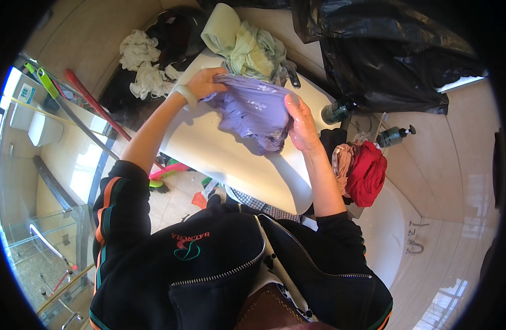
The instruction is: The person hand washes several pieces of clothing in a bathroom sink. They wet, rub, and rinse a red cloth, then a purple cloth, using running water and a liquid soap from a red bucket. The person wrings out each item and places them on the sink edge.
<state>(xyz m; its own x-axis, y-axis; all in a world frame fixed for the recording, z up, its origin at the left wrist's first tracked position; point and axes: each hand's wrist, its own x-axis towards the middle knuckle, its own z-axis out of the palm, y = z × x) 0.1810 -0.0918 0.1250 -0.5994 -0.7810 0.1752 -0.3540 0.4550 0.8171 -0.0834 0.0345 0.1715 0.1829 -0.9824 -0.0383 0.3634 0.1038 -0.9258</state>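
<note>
A wet, soapy purple cloth (253, 109) is stretched between my two hands. My left hand (207, 84), with a pale bangle at the wrist, grips its upper left edge. On the other side, my right hand (300, 123) holds its right edge, the thumb pointing up and suds on the skin. Below the cloth lies a smooth white slab or basin surface (203, 144); its exact form I cannot tell. A bunched pale green cloth (257, 53) rests at the far end, beside a cream container (222, 29) and a dark-handled tool (293, 78).
White cloths (141, 53) lie left on dark plastic. Red cloth (367, 173) and peach cloth (342, 163) sit by the bathtub (389, 222). Pump bottles (391, 136) stand at right, near black plastic sheeting (385, 70). Long broom handles (96, 107) lean at left.
</note>
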